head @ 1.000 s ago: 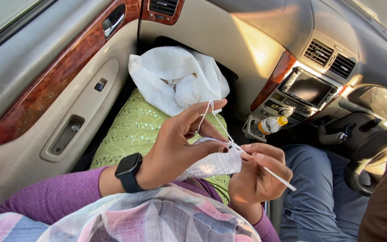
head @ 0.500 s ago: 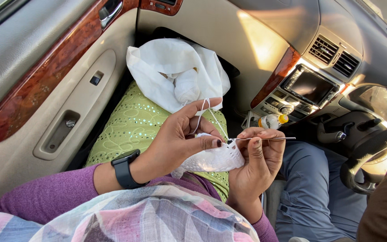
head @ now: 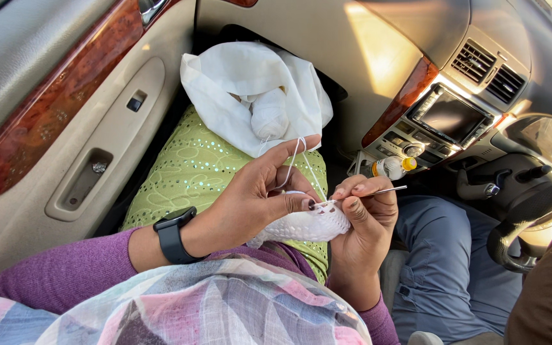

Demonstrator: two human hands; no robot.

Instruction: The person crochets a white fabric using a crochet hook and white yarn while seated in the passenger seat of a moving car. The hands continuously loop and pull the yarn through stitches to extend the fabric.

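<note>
My left hand (head: 250,195), with a black watch (head: 172,235) on the wrist, pinches the white crochet piece (head: 301,225) and carries the white yarn strand (head: 295,156) over its raised forefinger. My right hand (head: 363,220) grips a thin metal crochet hook (head: 378,191), whose tip is in the edge of the white piece. The strand runs up to a ball of white yarn (head: 269,115) lying in a white cloth bag (head: 237,89) on my lap, over green sequined fabric (head: 193,172).
The car door panel (head: 65,140) with wood trim is on the left. The dashboard with a screen (head: 448,118) is ahead, and a small bottle with a yellow cap (head: 392,167) stands by the console. Another person's leg in blue trousers (head: 442,268) and the steering wheel (head: 531,217) are on the right.
The hook swung from pointing down-right to nearly level and its tip went into the white piece. Both hands stayed together over the lap; the view shifted slightly.
</note>
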